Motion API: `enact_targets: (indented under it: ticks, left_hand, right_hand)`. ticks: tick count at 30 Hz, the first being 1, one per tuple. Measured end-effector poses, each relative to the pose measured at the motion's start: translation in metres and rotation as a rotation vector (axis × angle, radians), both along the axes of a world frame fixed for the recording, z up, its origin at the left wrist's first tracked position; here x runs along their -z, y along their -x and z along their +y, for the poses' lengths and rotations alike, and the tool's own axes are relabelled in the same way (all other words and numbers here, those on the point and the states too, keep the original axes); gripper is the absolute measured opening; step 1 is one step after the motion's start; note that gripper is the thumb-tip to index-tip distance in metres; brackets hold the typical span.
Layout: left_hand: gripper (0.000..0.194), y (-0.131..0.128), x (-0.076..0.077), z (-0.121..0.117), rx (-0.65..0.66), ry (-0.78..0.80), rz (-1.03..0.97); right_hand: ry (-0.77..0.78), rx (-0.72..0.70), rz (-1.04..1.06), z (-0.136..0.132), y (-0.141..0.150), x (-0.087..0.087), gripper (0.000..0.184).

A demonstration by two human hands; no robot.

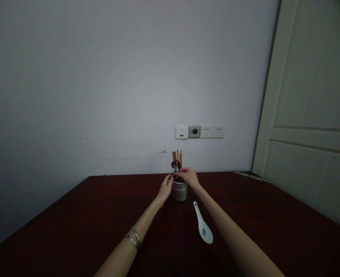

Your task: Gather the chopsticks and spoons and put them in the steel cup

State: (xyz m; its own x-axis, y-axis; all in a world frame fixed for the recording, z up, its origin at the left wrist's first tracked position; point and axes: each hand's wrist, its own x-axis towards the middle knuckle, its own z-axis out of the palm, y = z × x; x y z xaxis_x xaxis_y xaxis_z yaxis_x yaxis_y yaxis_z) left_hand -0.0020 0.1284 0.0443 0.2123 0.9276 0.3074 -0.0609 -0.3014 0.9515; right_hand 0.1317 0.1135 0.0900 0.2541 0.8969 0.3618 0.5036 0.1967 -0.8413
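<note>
A grey utensil holder (179,192) with small holes in its front stands upright on the dark red table. Several wooden chopsticks (178,154) and shiny metal spoons (175,166) rise out of it. My left hand (166,187) is closed against the holder's left side, fingers at the rim. Over the opening, my right hand (189,176) pinches at a metal spoon just below its bowl; the fingertips partly hide the grip. A white ceramic soup spoon (203,226) with a blue mark lies in front of the holder, left of my right forearm, touched by neither hand.
The dark red table (72,219) reaches back to a pale wall. Wall sockets (212,132) and switch plates are mounted above the holder. A whitish door (310,115) stands on the right. Near the back right edge lies a flat light strip (251,176).
</note>
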Motion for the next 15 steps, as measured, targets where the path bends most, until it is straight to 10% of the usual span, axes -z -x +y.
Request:
enact_targets:
  ticks: [15]
  left_hand:
    - [0.033, -0.0018, -0.0004, 0.0005, 0.054, -0.058, -0.012]
  right_hand:
    - [0.181, 0.123, -0.441, -0.0097, 0.0036, -0.0104, 0.019]
